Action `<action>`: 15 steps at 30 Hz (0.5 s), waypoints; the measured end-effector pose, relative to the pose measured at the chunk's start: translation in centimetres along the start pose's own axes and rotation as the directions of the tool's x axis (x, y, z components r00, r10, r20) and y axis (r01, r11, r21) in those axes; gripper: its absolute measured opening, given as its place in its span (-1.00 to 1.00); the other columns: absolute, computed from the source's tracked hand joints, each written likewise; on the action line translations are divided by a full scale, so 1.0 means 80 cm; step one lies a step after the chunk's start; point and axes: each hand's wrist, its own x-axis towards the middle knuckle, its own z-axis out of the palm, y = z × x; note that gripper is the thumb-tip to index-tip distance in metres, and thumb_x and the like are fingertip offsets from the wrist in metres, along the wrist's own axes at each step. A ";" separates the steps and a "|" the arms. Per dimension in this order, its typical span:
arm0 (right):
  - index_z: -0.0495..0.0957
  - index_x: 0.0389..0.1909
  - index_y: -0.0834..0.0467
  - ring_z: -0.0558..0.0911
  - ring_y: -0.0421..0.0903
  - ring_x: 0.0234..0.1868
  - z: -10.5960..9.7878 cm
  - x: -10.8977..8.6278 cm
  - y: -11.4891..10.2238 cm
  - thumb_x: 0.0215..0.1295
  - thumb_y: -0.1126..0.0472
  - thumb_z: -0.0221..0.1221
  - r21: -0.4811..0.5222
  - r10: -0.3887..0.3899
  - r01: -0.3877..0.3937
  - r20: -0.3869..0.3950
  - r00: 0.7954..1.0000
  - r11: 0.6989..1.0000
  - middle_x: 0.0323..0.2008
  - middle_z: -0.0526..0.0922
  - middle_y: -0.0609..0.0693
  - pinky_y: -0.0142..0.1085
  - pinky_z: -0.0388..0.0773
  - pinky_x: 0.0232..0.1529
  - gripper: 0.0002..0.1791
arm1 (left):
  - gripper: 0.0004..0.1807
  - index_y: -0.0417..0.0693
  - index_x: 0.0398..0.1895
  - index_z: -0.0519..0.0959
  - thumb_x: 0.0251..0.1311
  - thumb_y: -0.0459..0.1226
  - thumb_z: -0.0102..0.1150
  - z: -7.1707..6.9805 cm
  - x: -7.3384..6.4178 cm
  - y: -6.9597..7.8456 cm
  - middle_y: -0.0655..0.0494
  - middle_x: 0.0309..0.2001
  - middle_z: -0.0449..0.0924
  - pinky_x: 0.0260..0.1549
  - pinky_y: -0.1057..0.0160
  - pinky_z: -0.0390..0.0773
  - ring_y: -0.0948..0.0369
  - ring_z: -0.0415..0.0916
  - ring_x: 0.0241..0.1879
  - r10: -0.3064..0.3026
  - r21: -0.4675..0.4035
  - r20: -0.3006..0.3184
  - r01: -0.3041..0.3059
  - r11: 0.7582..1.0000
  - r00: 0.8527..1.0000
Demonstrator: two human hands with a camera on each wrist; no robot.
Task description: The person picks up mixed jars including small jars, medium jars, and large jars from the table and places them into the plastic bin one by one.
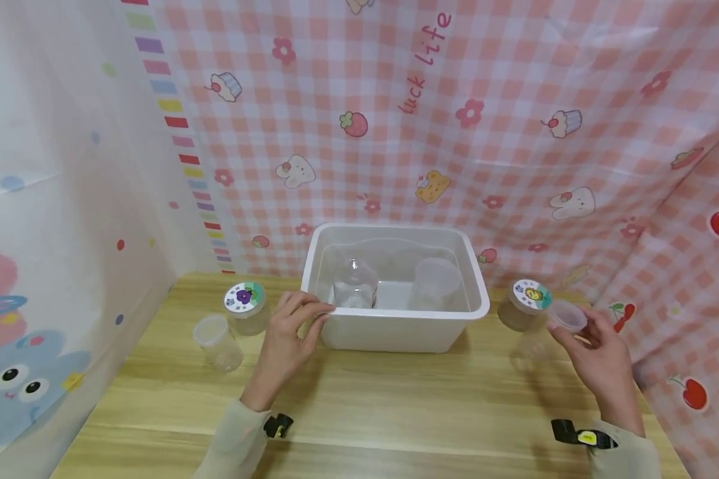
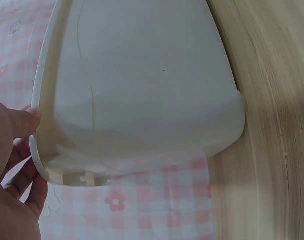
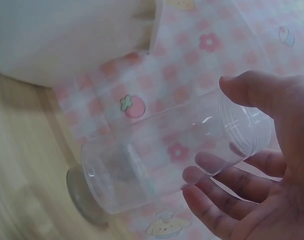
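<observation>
At the near left corner of a white plastic bin (image 1: pixel 395 331), my left hand (image 1: pixel 289 339) pinches the rim between thumb and fingers; the left wrist view shows the fingertips on the bin's edge. My right hand (image 1: pixel 604 356) holds a clear plastic jar (image 3: pixel 156 150) near its translucent lid (image 1: pixel 567 316), thumb on one side and fingers on the other. The jar is tilted, right of the bin; I cannot tell whether its base touches the table. Inside the bin are a clear jar (image 1: pixel 355 285) on the left and another translucent-lidded jar (image 1: pixel 437 279) on the right.
Left of the bin stand a jar with a purple-flower label (image 1: pixel 245 299) and a clear lidded jar (image 1: pixel 218 344). A jar with a yellow-picture label (image 1: pixel 524 303) stands just beyond the held jar. Patterned cloth (image 1: pixel 383 159) hangs behind the wooden table (image 1: pixel 395 412).
</observation>
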 end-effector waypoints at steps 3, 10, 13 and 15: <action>0.25 0.53 0.14 0.45 -0.64 -0.12 -0.001 -0.003 -0.010 0.31 -0.14 0.35 -0.039 -0.010 0.010 0.010 1.000 0.999 0.15 0.60 -0.16 -0.74 0.47 -0.18 -0.12 | -0.83 -0.06 -0.20 0.77 0.17 -0.45 0.42 0.002 0.000 -0.001 0.08 -0.20 0.65 -0.08 0.21 0.50 0.10 0.50 -0.08 0.007 -0.006 -0.002 -0.007 1.000 1.000; 0.29 0.52 0.11 0.46 -0.66 -0.06 -0.003 -0.007 -0.037 0.35 -0.05 0.34 -0.011 -0.126 0.127 0.024 0.992 0.992 0.09 0.49 -0.29 -0.75 0.46 -0.12 -0.20 | -0.84 -0.06 -0.21 0.77 0.18 -0.44 0.41 0.002 0.000 -0.002 0.08 -0.20 0.64 -0.07 0.21 0.50 0.10 0.50 -0.07 -0.007 -0.006 -0.012 0.007 1.000 1.000; 0.28 0.52 0.15 0.44 -0.68 -0.03 -0.004 -0.009 -0.047 0.37 -0.01 0.33 -0.009 -0.167 0.167 0.023 0.986 0.986 0.12 0.48 -0.24 -0.76 0.44 -0.10 -0.22 | -0.84 -0.06 -0.21 0.77 0.18 -0.44 0.41 0.002 0.000 -0.002 0.08 -0.20 0.65 -0.08 0.20 0.50 0.10 0.50 -0.08 -0.005 0.000 -0.013 0.005 1.000 1.000; 0.27 0.52 0.16 0.44 -0.69 -0.02 -0.004 -0.011 -0.053 0.37 0.00 0.32 -0.007 -0.183 0.184 0.029 0.983 0.983 0.14 0.50 -0.17 -0.76 0.45 -0.09 -0.21 | -0.83 -0.06 -0.21 0.78 0.17 -0.45 0.42 0.002 -0.001 -0.002 0.08 -0.21 0.65 -0.08 0.19 0.50 0.09 0.50 -0.08 -0.004 0.002 -0.018 0.004 1.000 1.000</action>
